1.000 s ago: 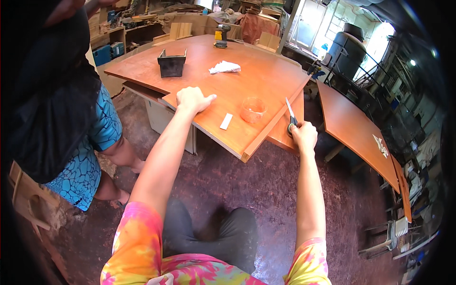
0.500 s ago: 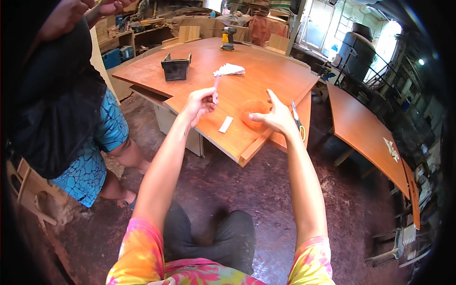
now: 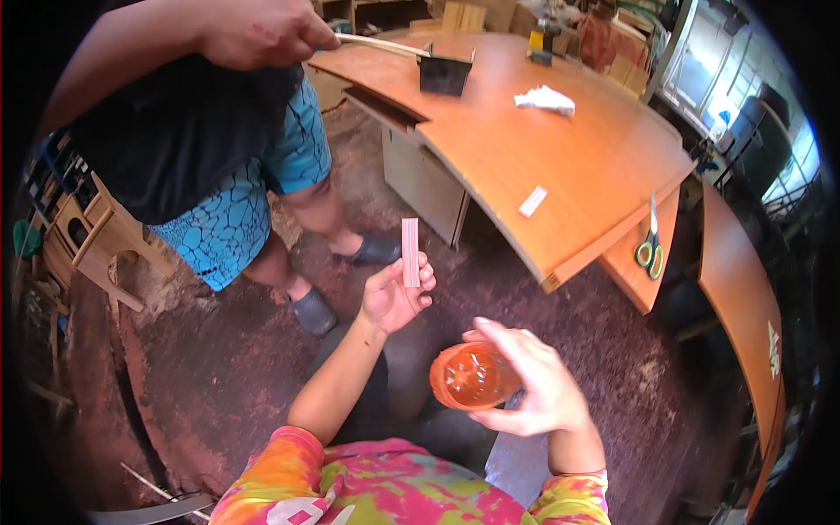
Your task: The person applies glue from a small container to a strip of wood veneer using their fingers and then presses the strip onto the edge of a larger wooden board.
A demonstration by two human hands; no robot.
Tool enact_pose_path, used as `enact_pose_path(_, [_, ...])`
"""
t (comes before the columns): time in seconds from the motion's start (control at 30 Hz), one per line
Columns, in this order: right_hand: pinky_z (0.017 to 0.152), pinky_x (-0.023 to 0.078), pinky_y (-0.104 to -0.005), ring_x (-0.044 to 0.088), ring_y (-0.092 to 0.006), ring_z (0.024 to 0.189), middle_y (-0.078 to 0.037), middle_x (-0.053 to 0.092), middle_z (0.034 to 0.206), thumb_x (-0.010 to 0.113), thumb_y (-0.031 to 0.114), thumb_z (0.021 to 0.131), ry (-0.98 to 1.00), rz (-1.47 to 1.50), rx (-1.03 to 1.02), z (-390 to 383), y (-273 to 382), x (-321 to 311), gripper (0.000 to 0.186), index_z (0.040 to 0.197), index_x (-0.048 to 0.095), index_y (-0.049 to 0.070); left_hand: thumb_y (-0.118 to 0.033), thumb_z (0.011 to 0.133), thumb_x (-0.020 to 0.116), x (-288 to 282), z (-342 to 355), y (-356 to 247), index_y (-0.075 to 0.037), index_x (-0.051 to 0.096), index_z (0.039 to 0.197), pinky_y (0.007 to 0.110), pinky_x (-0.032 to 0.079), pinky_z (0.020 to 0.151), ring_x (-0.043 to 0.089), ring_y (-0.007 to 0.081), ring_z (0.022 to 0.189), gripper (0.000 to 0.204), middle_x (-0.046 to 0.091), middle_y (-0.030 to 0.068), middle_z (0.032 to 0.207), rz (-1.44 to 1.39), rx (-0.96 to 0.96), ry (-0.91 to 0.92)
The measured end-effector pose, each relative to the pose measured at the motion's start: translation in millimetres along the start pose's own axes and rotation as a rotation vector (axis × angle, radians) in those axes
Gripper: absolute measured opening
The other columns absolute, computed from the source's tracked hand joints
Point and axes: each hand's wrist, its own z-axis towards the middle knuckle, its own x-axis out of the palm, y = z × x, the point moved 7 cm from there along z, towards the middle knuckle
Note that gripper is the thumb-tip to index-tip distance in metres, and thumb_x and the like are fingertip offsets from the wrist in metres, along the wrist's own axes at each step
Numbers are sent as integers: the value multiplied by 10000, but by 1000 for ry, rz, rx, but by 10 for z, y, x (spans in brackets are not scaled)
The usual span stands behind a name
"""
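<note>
My left hand [image 3: 394,297] holds a thin pink-striped strip [image 3: 410,249] upright in front of my body. My right hand [image 3: 538,381] grips a clear cup with orange stain or liquid [image 3: 464,376], low near my shirt. Both are away from the orange-brown tabletop [image 3: 586,166], where a small white strip [image 3: 533,201], crumpled white paper [image 3: 544,101] and a black container [image 3: 444,79] lie. Green-and-black scissors [image 3: 650,249] rest at its right edge.
A co-worker stands at the upper left, their hand [image 3: 262,35] holding a pale stick [image 3: 378,45] reaching toward the black container. A drill [image 3: 542,44] stands at the table's back. Another brown board [image 3: 735,289] is at right, wooden stool-like pieces [image 3: 114,245] at left.
I let go of the scissors, took hold of the cup and pink strip, and drew both back toward me. The co-worker's hand moved rightward with a stick. My view tilted down.
</note>
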Motion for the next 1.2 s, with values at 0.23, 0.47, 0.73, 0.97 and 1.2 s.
enact_pose_path(0.23, [1060,497,-461,626,-398,1245,-205,639,1352,879,151,664,-402,63,431,-751,-897,1432,949,1518,482,33,-339,1062,592,-762,-1138,822,-70,604,1323,505,491,1111,571,301,1315,376,599,122,1424,-95,-77,-403])
enact_pose_path(0.47, [1044,496,-473,611,-395,1245,-214,614,1368,903,119,656,-465,-195,402,-943,-526,2049,894,1468,539,31,-335,1103,511,-675,-1561,1234,-79,589,1383,583,461,1147,495,358,1419,387,516,131,1538,-299,-187,-314])
enact_pose_path(0.73, [1086,436,-512,589,-401,1282,-186,650,1334,949,213,607,-402,-355,369,-873,-315,2015,956,1455,550,24,-364,1113,479,-477,-1629,1260,-135,593,1407,586,487,1119,512,355,1406,390,469,127,1591,-325,-317,-296])
enact_pose_path(0.97, [1093,453,-521,579,-419,1280,-219,620,1372,916,375,723,-611,-299,335,-917,-173,1715,850,1422,582,24,-365,1104,510,-488,-1425,881,-154,567,1370,599,536,1034,640,312,1231,345,513,121,1547,-195,-188,-274])
enact_pose_path(1.2, [750,533,-367,674,-253,775,-88,702,839,815,147,829,-674,-301,338,-697,-16,1195,379,1185,744,41,-312,1090,561,75,-827,255,-161,472,1366,590,541,1023,609,292,1201,327,464,121,1464,133,4,-64])
